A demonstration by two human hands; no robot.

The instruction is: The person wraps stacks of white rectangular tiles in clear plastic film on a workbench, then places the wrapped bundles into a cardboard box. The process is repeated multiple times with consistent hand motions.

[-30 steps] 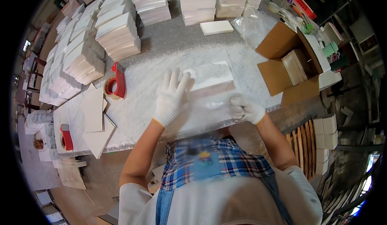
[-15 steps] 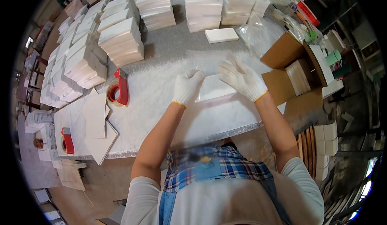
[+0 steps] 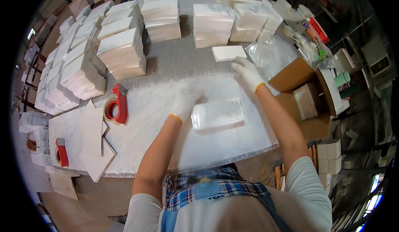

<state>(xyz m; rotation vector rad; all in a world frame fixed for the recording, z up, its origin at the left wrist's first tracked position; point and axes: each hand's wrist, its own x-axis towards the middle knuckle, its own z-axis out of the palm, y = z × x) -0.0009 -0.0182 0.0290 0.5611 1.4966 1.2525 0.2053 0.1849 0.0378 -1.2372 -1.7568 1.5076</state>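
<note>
My white-gloved left hand: by film-wrapped white rectangular block | right hand: at flat white slab | can't tell either's grip

I see left hand and right hand: gloved white, cuffs yellow-edged | wrapped block: white, faintly grey-marked | tape dispenser: red | carton: brown | apron: blue-red-white plaid

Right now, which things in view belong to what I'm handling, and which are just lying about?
Likely in the job:
plastic-wrapped white bundle, beside the left grip
flat white rectangular block, by the right grip

Apparently just lying about:
larger red tape dispenser
smaller red tape dispenser
off-white boards
green cylinder
</note>
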